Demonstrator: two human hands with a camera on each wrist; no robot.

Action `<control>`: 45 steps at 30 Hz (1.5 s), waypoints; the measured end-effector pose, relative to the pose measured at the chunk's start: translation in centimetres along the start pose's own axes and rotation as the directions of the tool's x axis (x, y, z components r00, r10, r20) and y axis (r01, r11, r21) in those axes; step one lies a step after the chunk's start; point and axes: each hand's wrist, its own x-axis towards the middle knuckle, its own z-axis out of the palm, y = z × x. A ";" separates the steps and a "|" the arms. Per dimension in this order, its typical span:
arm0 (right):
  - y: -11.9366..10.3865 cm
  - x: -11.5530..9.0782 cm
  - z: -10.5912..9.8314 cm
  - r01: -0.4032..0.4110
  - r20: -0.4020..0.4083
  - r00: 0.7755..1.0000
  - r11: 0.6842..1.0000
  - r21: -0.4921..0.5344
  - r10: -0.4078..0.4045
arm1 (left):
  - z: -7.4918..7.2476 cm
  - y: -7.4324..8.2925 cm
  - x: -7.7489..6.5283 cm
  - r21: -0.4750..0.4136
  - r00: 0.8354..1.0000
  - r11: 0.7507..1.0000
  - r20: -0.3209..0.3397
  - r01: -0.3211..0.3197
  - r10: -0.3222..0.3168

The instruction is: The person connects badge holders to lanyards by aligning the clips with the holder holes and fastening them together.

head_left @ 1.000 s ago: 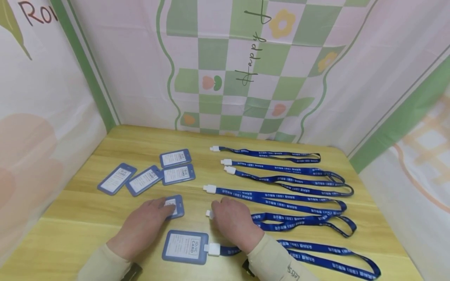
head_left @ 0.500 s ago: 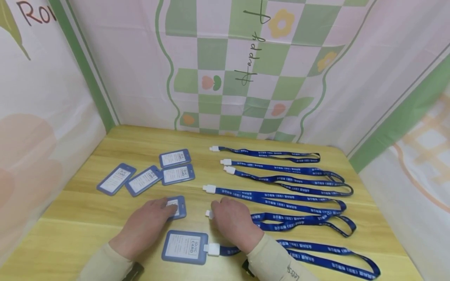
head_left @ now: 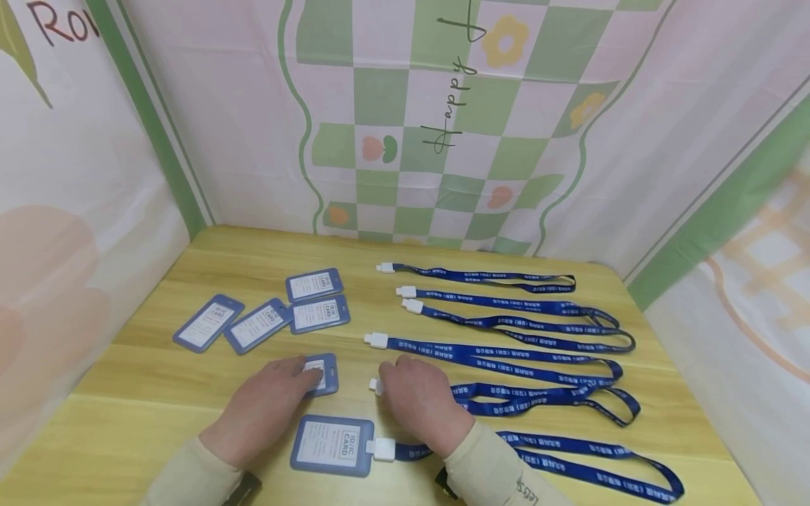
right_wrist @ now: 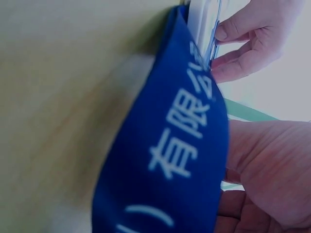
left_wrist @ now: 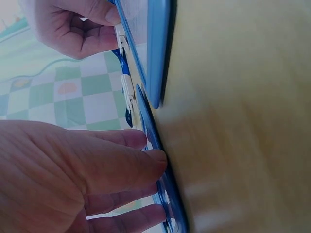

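On the table, my left hand (head_left: 262,404) touches a blue ID card holder (head_left: 328,379), thumb on its face. In the left wrist view the fingers (left_wrist: 131,221) lie fairly straight against the holder, which is flat on the wood and partly hidden. My right hand (head_left: 420,400) pinches a blue lanyard just behind its white clip (head_left: 375,386). The lanyard's strap (right_wrist: 170,145) trails away to the right. A short gap separates the holder's slotted end from the clip. Nearer me, another card holder (head_left: 332,446) is attached to a lanyard's white clip (head_left: 383,449).
Several card holders (head_left: 259,325) lie at the back left, some touching. Several more lanyards (head_left: 500,304) stretch across the right side, clips pointing left. A printed curtain (head_left: 405,126) stands behind the wooden table (head_left: 152,400), with curtains on both sides.
My left hand has slid the card holder slightly to the right, closer to the lanyard clip. The right hand stays in place on the lanyard.
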 end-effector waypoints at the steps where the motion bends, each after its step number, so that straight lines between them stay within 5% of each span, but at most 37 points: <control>1: 0.0 0.0 0.0 0.000 0.001 1.000 1.000 0.001 0.000 | 0.0 0.0 0.0 -0.002 1.000 1.000 -0.003 -0.001 0.001; 32: -0.1 0.1 0.1 0.005 -0.006 1.000 1.000 0.004 -0.005 | 0.2 0.4 0.5 -0.019 0.998 0.998 -0.004 -0.060 0.060; 45: -0.1 0.1 0.1 0.014 -0.007 1.000 1.000 0.001 -0.014 | 0.0 1.1 0.9 -0.074 0.997 0.997 0.069 -0.032 0.037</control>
